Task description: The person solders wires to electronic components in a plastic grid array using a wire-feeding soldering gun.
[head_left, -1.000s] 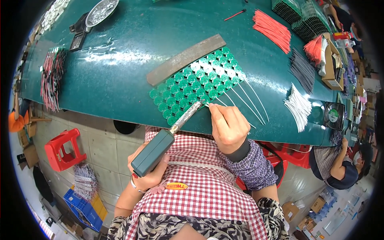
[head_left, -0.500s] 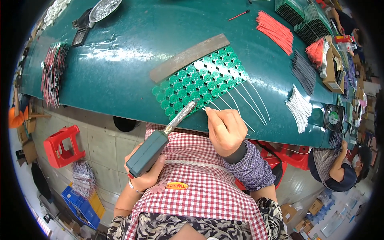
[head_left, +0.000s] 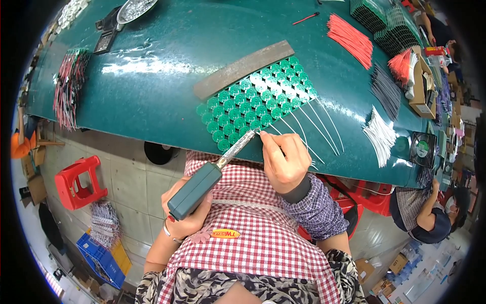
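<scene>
Boards point(head_left: 245, 107) lie beyond both hands point(head_left: 190, 226) point(head_left: 286, 162), nearer the right.

A sheet of small round green boards point(head_left: 245, 108) lies flat near the centre of the frame, its joined rows slanting from lower left up to the right, with glare whitening some discs toward its right end. Several thin white wires point(head_left: 329, 116) fan from its lower right edge, stretching down and rightward. Below, left of centre, a soldering iron point(head_left: 196, 188) with a blocky dark green handle is held tilted, its mottled silver barrel pointing up and right, the tip at the sheet's lower edge.
</scene>
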Tool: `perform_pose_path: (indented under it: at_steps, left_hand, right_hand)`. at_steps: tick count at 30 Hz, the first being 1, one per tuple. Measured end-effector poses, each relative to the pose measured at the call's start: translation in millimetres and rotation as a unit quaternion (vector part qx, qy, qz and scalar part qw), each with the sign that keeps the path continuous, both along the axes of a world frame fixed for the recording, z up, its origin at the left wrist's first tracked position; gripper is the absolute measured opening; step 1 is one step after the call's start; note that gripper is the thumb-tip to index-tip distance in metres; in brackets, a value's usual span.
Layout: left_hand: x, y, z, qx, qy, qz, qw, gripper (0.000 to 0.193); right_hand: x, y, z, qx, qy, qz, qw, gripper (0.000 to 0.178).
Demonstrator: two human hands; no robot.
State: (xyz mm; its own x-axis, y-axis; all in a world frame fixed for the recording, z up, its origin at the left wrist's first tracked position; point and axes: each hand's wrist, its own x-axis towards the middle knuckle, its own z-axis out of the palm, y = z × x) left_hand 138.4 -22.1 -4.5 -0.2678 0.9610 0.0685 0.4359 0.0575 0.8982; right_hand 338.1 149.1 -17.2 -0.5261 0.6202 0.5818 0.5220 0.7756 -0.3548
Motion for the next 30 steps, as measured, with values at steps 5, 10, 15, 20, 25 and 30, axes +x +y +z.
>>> perform_pose_path:
  at_steps: [5, 10, 15, 20, 25, 30]
  left_hand:
    - [-0.3, -8.6, -5.7, -0.008, 0.015, 0.007, 1.0, 0.026]
    - [-1.5, -12.7, 0.6, -0.018, -0.003, 0.039, 0.999, 0.027]
    - [-0.9, -10.6, 3.0, 0.013, 0.018, 0.036, 0.999, 0.028]
    - [-1.4, -13.9, -0.4, -0.001, 0.003, 0.035, 0.999, 0.03]
    - [0.7, -10.7, 2.0, -0.009, -0.031, 0.052, 0.998, 0.031]
    - [-0.6, -12.4, 0.6, -0.004, -0.047, 0.053, 0.997, 0.033]
  right_hand:
    - [0.4, 0.6, -1.4, 0.0, -0.004, 0.003, 1.0, 0.032]
    - [0.4, 1.1, 1.2, 0.005, -0.015, 0.005, 1.0, 0.031]
    - [0.0, 1.3, 0.7, 0.007, -0.015, 0.003, 1.0, 0.03]
    - [-0.2, 0.8, 2.5, 0.006, -0.02, 0.002, 1.0, 0.03]
    - [0.5, 0.4, 1.1, 0.006, -0.016, 0.003, 1.0, 0.029]
    - [0.9, -0.5, 0.1, 0.011, -0.006, 0.006, 1.0, 0.031]
